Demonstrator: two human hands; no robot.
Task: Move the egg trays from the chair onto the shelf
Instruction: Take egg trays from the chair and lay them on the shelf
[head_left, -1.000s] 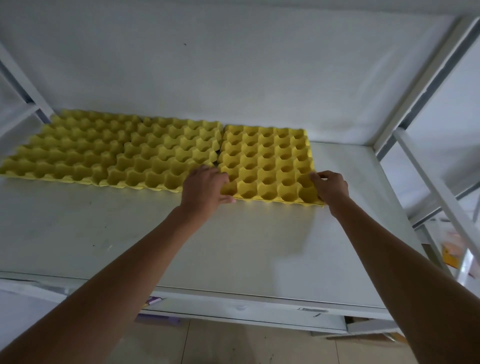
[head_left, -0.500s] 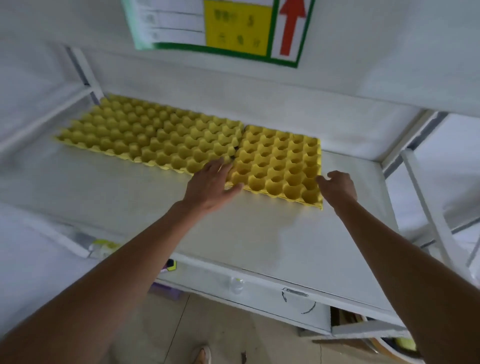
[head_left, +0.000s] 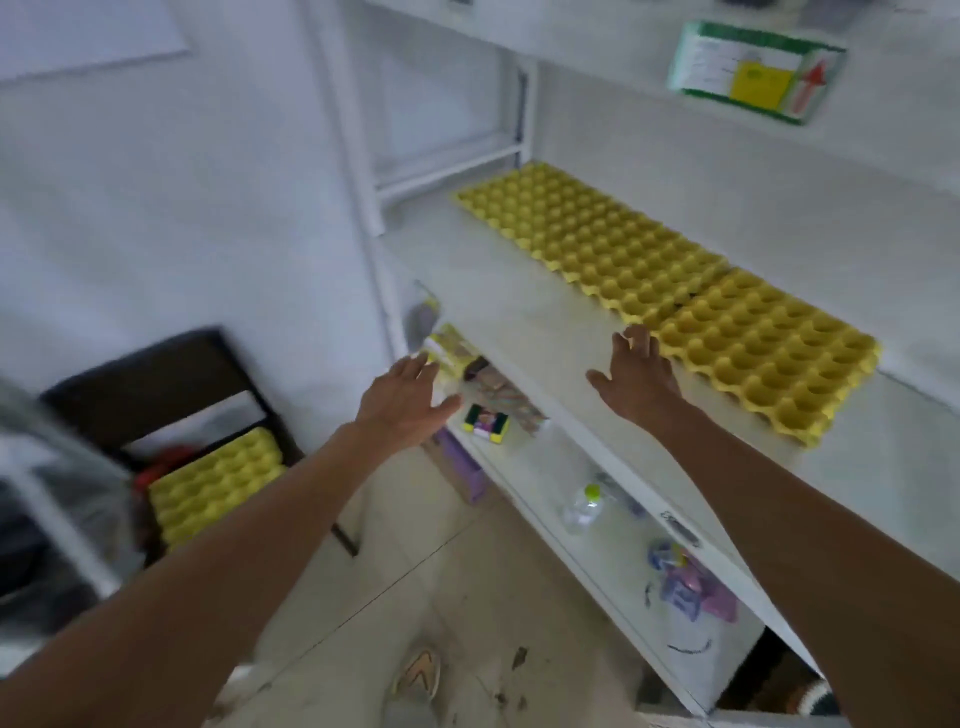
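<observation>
Nearest the camera, two bare forearms reach forward over a pale tiled floor (head_left: 395, 561), where a shoe (head_left: 418, 673) shows at the bottom edge. The left hand (head_left: 402, 400) hangs in the air in front of the shelving, fingers straight and loosely spread, holding nothing. The right hand (head_left: 636, 376) is also empty, its fingers relaxed and spread over the front part of the white shelf (head_left: 524, 312), just beside the near corner of the closest yellow egg tray (head_left: 769, 348); whether the fingertips touch the tray or the board cannot be told through the blur. That tray lies flat on the shelf, with a longer run of yellow egg trays (head_left: 587, 239) lying edge to edge with it and stretching toward the far left end of the shelf. Down to the left, a dark chair (head_left: 156, 374) stands against the wall with another yellow egg tray on the chair (head_left: 215, 480) resting on its seat, well apart from both hands. On the lower shelf (head_left: 613, 566) below sit a clear plastic bottle (head_left: 582, 506) and small coloured packets. Farther up, a green-bordered sign (head_left: 756, 70) with a red arrow hangs on the wall.
</observation>
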